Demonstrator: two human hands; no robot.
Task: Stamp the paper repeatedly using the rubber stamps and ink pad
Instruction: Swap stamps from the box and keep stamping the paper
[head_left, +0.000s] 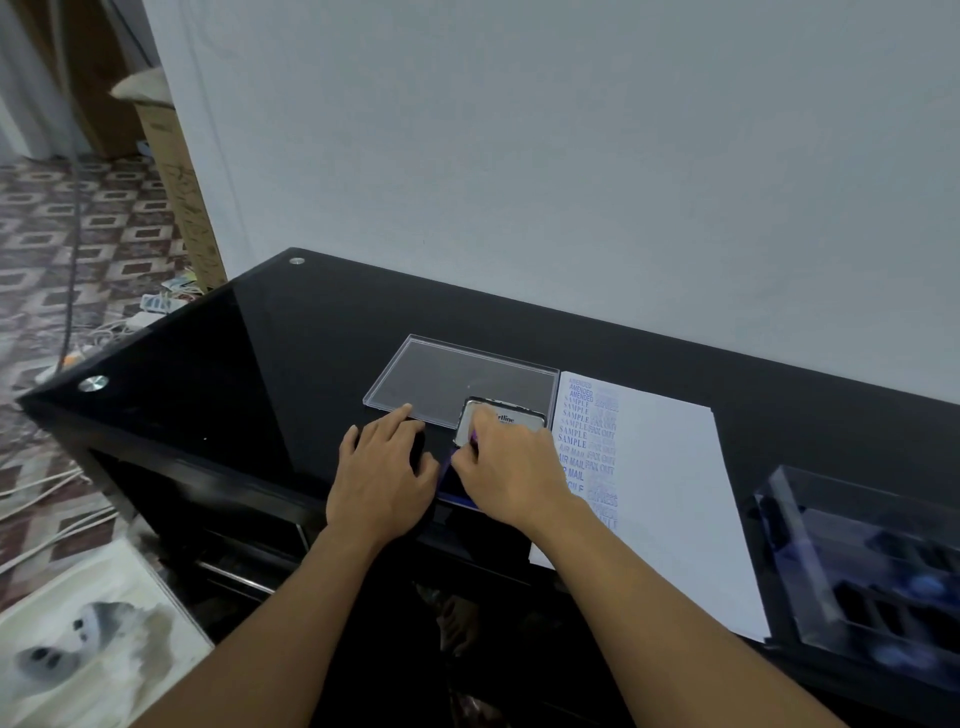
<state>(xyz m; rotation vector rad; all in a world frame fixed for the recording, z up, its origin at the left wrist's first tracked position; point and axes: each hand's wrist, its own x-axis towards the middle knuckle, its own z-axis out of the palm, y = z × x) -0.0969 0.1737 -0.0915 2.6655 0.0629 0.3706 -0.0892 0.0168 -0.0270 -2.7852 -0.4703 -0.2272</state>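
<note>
table: glossy black, silver round fittings
paper: white, mostly plain
stamp prints: blue text, two columns down paper's left edge, some lines faded
ink pad: silver-grey lid, black rim, dark lettering; purple-blue showing at the pad
flat lid: clear, no tint
clear box: transparent, dark and blue shapes inside, blurred
wall: pale grey-blue, plain
floor: maroon/beige geometric tile pattern
cables: white
carton: brown cardboard
</note>
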